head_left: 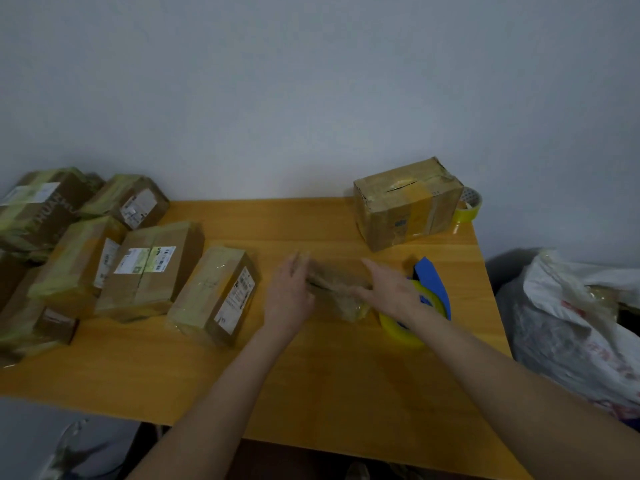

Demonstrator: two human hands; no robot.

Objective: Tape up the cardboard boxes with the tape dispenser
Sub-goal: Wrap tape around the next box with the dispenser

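Observation:
A small, blurred cardboard box [337,284] lies on the wooden table [311,382] between my hands. My left hand [289,296] rests against its left end with fingers straight. From the right, my right hand [389,289] lies over the box's right side, fingers extended. The blue tape dispenser [433,282] with its yellow tape roll [401,329] sits on the table just right of and partly under my right hand. Neither hand holds it.
Several taped boxes with labels [149,268] crowd the table's left side. A bigger taped box [405,202] stands at the back right, a spare tape roll [469,204] behind it. A white plastic bag [575,317] sits off the table's right edge.

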